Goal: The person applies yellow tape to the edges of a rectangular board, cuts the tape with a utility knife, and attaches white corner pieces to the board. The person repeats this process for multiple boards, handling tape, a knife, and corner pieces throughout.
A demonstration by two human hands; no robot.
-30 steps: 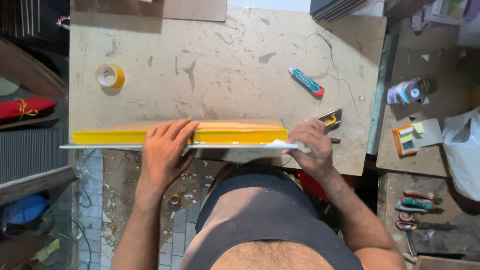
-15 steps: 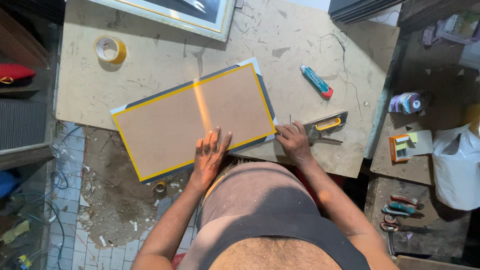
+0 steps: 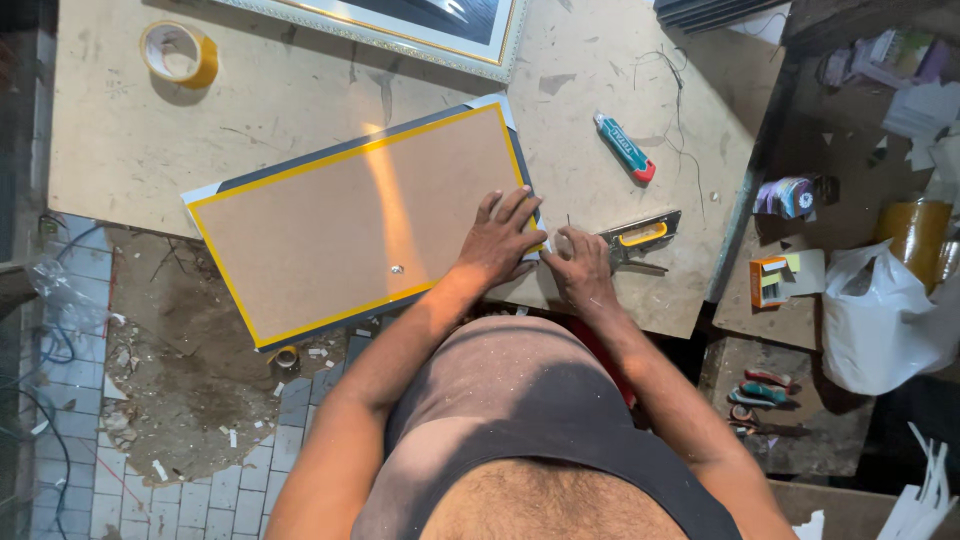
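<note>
Brown backing board (image 3: pixel 340 235), edged all round with yellow tape over a dark frame, lies face down and tilted on the pale, scuffed table (image 3: pixel 300 100) in the middle of the frame; its lower left corner hangs out past the table edge above the tiled floor (image 3: pixel 160 470); a small metal fitting sits on the board near its lower edge. The left hand (image 3: pixel 500 240) rests flat on the board's lower right corner, fingers spread and pressed down, its grip closed on nothing; the board thus lies under and to the left of that hand. The right hand (image 3: pixel 582 268) sits just right of the same corner, touching the left hand, its fingers curled together on the table at the board's edge; whether it pinches anything small I cannot tell. Just to the right of the right hand lies a staple gun (image 3: pixel 640 236) with a yellow handle, touching or nearly touching the fingers; further up and right lies a teal utility knife (image 3: pixel 625 148) with a red end, well apart from both hands. A roll of yellow tape (image 3: pixel 180 52) stands in the upper left of the frame; a framed picture (image 3: pixel 420 30) with a pale ornate moulding lies along the top edge; a white plastic bag (image 3: pixel 880 320) sits at the right.
</note>
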